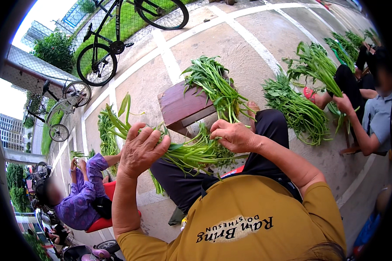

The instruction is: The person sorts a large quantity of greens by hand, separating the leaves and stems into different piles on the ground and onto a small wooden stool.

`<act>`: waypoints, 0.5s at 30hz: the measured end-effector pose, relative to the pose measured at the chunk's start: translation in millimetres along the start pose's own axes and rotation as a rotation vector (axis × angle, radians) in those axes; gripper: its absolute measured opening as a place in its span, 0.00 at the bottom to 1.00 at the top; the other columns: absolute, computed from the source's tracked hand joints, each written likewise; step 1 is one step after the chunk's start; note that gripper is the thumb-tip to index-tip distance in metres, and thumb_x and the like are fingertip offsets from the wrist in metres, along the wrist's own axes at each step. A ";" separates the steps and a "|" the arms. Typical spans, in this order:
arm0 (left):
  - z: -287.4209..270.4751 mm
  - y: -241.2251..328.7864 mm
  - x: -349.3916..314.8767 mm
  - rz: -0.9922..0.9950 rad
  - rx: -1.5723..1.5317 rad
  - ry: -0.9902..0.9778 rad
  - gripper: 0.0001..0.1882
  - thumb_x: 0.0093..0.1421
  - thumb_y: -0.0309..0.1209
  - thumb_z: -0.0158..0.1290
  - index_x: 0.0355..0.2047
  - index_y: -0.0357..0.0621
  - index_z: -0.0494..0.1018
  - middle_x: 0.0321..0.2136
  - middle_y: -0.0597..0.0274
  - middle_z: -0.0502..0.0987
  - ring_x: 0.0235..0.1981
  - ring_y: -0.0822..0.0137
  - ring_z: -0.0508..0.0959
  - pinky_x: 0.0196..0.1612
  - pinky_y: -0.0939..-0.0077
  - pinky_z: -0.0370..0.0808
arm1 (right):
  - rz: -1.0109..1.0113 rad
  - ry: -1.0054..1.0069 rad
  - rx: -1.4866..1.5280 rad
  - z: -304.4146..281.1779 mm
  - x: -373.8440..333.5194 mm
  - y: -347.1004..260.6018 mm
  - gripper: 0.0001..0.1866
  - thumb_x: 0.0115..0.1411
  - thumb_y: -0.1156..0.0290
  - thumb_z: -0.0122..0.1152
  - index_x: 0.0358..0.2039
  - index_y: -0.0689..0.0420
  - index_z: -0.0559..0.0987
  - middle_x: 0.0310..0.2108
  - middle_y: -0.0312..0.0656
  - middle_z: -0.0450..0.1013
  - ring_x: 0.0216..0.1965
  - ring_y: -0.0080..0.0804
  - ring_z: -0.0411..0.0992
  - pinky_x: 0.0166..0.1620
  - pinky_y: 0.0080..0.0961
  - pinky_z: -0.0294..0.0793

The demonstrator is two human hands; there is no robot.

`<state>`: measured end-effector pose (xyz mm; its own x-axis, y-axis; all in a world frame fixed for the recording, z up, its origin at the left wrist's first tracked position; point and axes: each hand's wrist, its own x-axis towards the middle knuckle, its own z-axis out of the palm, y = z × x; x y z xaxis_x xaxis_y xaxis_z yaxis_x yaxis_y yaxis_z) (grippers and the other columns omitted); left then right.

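A bunch of long-stemmed leafy greens, apparently water spinach (187, 154), lies across my lap. My left hand (139, 150) grips its left part, fingers bent over the stems, and stalks stick out past it to the upper left. At the bunch's right end, my right hand (233, 135) is closed in a pinch on some stems; the fingertips are partly hidden. Just beyond my hands stands a low dark-red wooden stool (183, 104). A heap of water spinach (213, 85) is draped over its right side, stems hanging toward my knee.
More greens (109, 132) lie on the ground at left, and a large pile (296, 108) at right. A person in purple (80, 198) sits on a red chair (106, 209) at left. At right, another person (376, 117) holds a bunch. Bicycles (96, 65) stand by the fence.
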<state>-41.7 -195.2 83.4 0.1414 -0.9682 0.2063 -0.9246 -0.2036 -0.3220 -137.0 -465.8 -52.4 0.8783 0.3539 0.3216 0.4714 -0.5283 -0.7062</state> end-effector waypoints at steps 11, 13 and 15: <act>3.5 -6.3 -9.2 -0.070 0.042 -0.029 0.14 0.46 0.27 0.52 0.36 0.52 0.72 0.30 0.67 0.70 0.36 0.66 0.72 0.51 0.60 0.65 | 0.162 0.037 0.069 -5.5 -23.4 9.7 0.08 0.52 0.74 0.58 0.35 0.54 0.75 0.34 0.40 0.71 0.33 0.40 0.73 0.36 0.32 0.72; 6.4 -5.6 -9.9 -0.087 0.049 -0.013 0.15 0.44 0.27 0.53 0.35 0.52 0.73 0.30 0.67 0.70 0.34 0.66 0.72 0.51 0.61 0.65 | 0.172 0.032 0.066 -10.2 -25.1 6.2 0.08 0.54 0.72 0.57 0.36 0.54 0.75 0.34 0.40 0.71 0.35 0.42 0.73 0.37 0.33 0.72; 6.5 -7.0 -11.7 -0.104 0.066 -0.020 0.15 0.44 0.27 0.53 0.35 0.52 0.73 0.30 0.67 0.70 0.34 0.66 0.72 0.51 0.61 0.65 | 0.169 -0.010 0.049 -13.3 -28.2 0.5 0.08 0.54 0.72 0.57 0.36 0.54 0.76 0.35 0.40 0.71 0.35 0.41 0.73 0.37 0.33 0.72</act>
<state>-34.6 -183.4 77.2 0.2432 -0.9439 0.2236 -0.8792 -0.3118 -0.3603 -160.4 -486.3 -53.4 0.9436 0.2714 0.1894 0.3126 -0.5431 -0.7793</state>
